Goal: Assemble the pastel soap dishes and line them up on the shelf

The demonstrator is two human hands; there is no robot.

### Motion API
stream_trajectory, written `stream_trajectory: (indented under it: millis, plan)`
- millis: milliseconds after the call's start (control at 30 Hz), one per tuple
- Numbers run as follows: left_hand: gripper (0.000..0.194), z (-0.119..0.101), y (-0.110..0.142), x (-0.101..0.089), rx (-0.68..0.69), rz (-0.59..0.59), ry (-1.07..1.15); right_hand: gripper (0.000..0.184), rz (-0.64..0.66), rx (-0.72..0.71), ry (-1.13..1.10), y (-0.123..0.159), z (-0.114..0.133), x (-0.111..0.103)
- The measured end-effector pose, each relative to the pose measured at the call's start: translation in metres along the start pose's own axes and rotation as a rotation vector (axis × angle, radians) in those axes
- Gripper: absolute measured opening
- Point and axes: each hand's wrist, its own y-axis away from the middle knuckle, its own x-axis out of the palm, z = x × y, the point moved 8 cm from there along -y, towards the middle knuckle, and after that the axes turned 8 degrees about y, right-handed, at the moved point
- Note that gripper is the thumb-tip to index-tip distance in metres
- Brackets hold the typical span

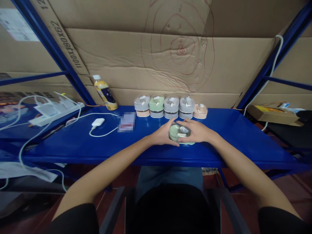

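Note:
Both of my hands clasp a small rounded plastic container (179, 134) with a sage-green body and a clear lid, just above the blue steel table (231, 143). My left hand (162, 135) wraps its left side and my right hand (195, 131) covers its right side and part of the top. Something pale green lies flat beneath it, partly hidden. Behind my hands stands a row of several similar containers (165, 107) in grey, green and peach, some stacked in pairs. My fingertips are close to that row without touching it.
A yellow-labelled bottle (105, 92) stands at the table's back left. To the left lie a white cabled device (97, 122), a blurred card (126, 122) and a white power strip (56, 113). Cardboard sheets (170, 55) line the back, between blue steel uprights. A flat box (273, 115) sits at right.

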Motion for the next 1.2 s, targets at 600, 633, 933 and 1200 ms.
stream_trajectory:
  millis: [600, 633, 933, 1200]
  plan:
    - [0.142, -0.013, 0.001, 0.002, 0.006, 0.076, -0.009, 0.088, -0.011, -0.037, 0.076, 0.003, 0.008, -0.005]
    - [0.142, -0.012, 0.001, 0.002, 0.001, 0.073, -0.018, 0.090, -0.007, -0.031, 0.082, 0.003, 0.008, -0.005]
    - [0.142, -0.011, 0.004, 0.000, 0.004, 0.060, -0.037, 0.095, 0.011, -0.023, 0.031, 0.003, 0.003, -0.004]
    - [0.143, -0.009, 0.004, -0.006, 0.019, 0.019, 0.026, 0.098, 0.000, 0.026, 0.094, 0.005, -0.001, -0.004]
